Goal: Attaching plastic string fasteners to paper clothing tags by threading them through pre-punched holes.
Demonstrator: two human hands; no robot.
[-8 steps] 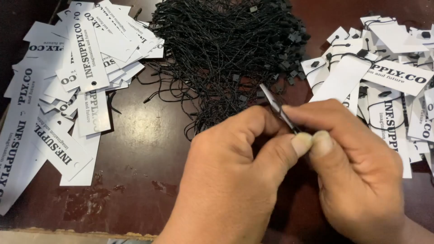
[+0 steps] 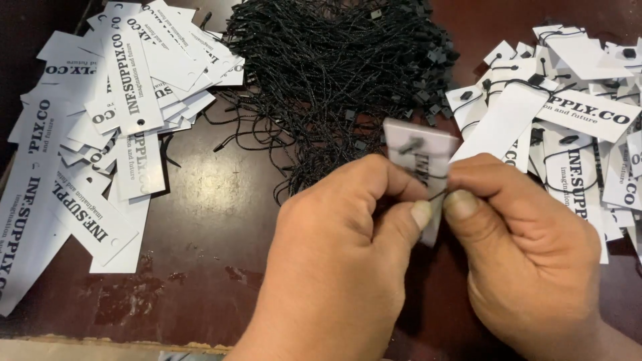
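Dark reddish-brown wood, scuffed and worn, forms the worktop (image 2: pixel 200 220). A loose heap of plain white paper tags (image 2: pixel 114 120) spreads at left; a pile of strung tags (image 2: pixel 575 127) lies at right. Between them sits a tangled mound of thin black cords (image 2: pixel 334 73). Near the middle, left hand (image 2: pixel 348 247) and right hand (image 2: pixel 528 247) pinch one white rectangular tag (image 2: pixel 421 150) and its cord.

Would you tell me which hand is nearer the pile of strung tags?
Right. The right hand lies against the strung tags; the left hand sits further away, toward the middle.
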